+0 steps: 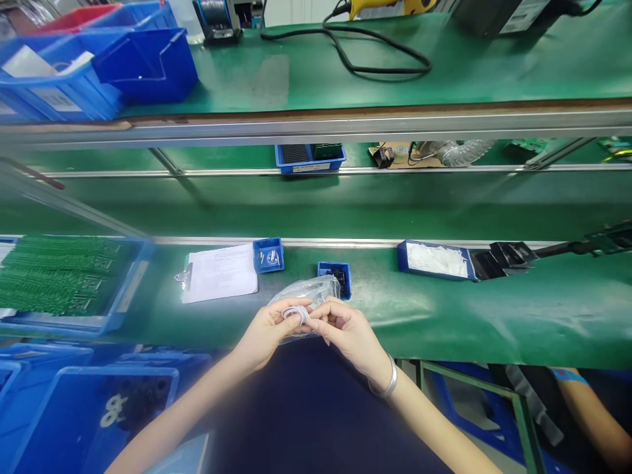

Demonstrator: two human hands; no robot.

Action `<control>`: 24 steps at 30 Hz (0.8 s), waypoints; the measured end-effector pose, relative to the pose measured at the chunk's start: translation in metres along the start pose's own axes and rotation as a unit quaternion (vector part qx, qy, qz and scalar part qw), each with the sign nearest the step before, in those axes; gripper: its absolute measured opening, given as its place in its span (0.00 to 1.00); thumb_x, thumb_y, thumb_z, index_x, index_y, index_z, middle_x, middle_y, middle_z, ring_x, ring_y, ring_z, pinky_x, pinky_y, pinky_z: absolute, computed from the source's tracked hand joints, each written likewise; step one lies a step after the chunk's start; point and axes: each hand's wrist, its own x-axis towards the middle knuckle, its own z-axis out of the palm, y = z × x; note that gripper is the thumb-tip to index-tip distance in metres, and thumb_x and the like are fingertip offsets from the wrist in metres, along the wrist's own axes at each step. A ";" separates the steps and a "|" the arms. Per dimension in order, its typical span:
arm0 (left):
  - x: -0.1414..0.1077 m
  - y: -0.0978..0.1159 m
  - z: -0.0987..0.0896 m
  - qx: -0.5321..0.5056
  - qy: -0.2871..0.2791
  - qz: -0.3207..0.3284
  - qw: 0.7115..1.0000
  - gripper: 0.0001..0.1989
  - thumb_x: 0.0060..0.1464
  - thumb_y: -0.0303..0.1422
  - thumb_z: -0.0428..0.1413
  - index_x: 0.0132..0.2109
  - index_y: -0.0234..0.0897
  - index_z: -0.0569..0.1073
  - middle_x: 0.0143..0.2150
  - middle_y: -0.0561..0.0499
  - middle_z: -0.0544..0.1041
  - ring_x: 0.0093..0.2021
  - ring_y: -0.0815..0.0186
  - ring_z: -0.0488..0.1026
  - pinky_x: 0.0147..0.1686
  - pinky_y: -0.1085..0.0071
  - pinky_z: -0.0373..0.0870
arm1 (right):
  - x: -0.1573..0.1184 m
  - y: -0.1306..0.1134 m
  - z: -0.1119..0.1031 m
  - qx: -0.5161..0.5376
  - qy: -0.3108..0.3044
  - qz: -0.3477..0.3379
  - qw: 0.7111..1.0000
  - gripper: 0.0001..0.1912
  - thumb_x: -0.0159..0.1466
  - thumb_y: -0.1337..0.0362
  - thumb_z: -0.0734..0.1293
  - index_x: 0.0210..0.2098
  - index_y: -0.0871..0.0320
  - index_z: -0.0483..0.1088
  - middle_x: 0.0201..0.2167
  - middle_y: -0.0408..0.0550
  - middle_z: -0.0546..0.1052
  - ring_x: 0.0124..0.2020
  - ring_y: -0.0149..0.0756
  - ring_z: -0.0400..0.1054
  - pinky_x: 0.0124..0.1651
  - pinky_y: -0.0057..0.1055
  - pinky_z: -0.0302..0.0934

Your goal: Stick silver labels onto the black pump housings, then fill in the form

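A small coil of white cable [295,314] is pinched between the thumb and fingers of my left hand [264,334]. My right hand [348,329] closes its thumb and fingertips on the right side of the same coil; the exact part it grips is too small to tell. Under and behind both hands lies a clear plastic bag [312,289] on the green bench. Just beyond the bag stands a small blue bin [347,283] with dark parts in it, partly covered by the bag.
A clipboard with paper [220,273] and a small blue bin with a white coil [268,255] lie left. Green circuit boards [54,273] fill a tray far left. A box with white contents [437,261] stands right. A co-worker's arm [595,415] shows lower right.
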 end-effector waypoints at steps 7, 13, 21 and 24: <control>0.001 -0.002 -0.004 -0.053 0.007 -0.007 0.999 0.13 0.54 0.34 0.62 0.46 0.36 0.77 0.44 0.46 0.77 0.42 0.63 0.76 0.47 0.65 0.74 | 0.001 0.005 0.005 0.130 0.000 0.057 0.990 0.11 0.61 0.55 0.71 0.32 0.57 0.74 0.24 0.40 0.68 0.21 0.28 0.58 0.28 0.30 0.52; 0.002 -0.002 -0.004 -0.072 0.015 -0.020 0.997 0.12 0.54 0.33 0.62 0.46 0.36 0.77 0.45 0.46 0.77 0.44 0.63 0.75 0.48 0.64 0.73 | 0.001 0.007 0.008 0.113 0.021 0.047 0.992 0.11 0.60 0.56 0.72 0.31 0.57 0.73 0.22 0.39 0.66 0.22 0.29 0.57 0.28 0.29 0.52; 0.005 -0.004 -0.006 -0.088 0.023 -0.049 0.995 0.13 0.51 0.33 0.64 0.44 0.34 0.77 0.42 0.46 0.78 0.40 0.65 0.75 0.46 0.65 0.73 | 0.000 0.007 0.008 0.048 0.048 0.003 0.998 0.10 0.63 0.56 0.70 0.30 0.56 0.74 0.25 0.40 0.63 0.22 0.28 0.58 0.28 0.30 0.54; 0.006 -0.004 -0.006 -0.084 0.026 -0.055 0.995 0.13 0.49 0.33 0.65 0.43 0.33 0.78 0.40 0.46 0.78 0.37 0.66 0.75 0.44 0.66 0.74 | -0.001 0.009 0.009 0.094 0.050 0.007 0.994 0.10 0.62 0.56 0.70 0.30 0.56 0.72 0.27 0.40 0.64 0.21 0.27 0.58 0.28 0.30 0.55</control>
